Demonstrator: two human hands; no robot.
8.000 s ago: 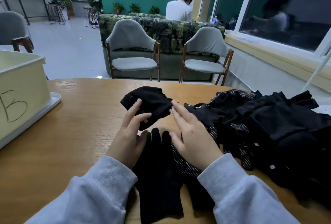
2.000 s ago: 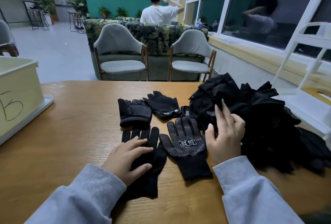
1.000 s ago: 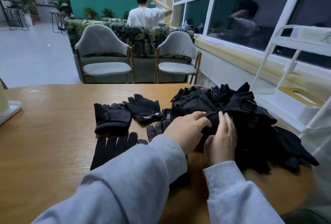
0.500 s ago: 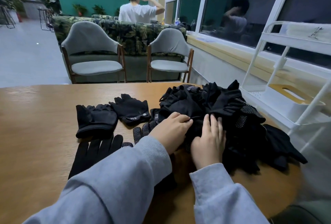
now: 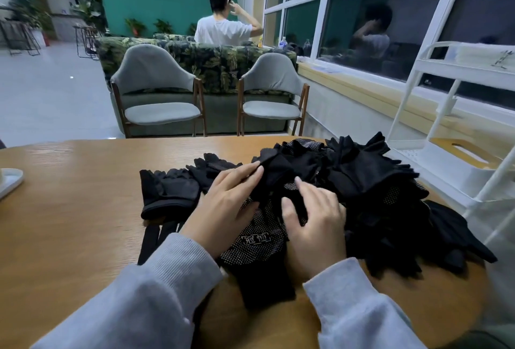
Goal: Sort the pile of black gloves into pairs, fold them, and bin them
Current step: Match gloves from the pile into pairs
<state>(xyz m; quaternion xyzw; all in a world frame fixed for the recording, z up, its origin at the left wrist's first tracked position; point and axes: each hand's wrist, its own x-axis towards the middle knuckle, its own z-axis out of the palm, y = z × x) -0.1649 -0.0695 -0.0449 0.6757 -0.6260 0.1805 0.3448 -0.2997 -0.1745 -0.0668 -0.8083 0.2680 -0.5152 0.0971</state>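
Digging through the glove pile (image 5: 362, 181) on the table (image 5: 69, 223) for a match.

Soft, limp knit that snags, so I take cuffs: my left hand (image 5: 225, 206) pinches a black glove (image 5: 276, 173), my right hand (image 5: 315, 220) rests spread on the heap. The dotted glove (image 5: 256, 248) below bears a boxed two-character label.

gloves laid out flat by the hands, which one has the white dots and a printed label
The dotted glove lying between the two hands, cuff toward the person. The gloves to its left are plain black with no dots.
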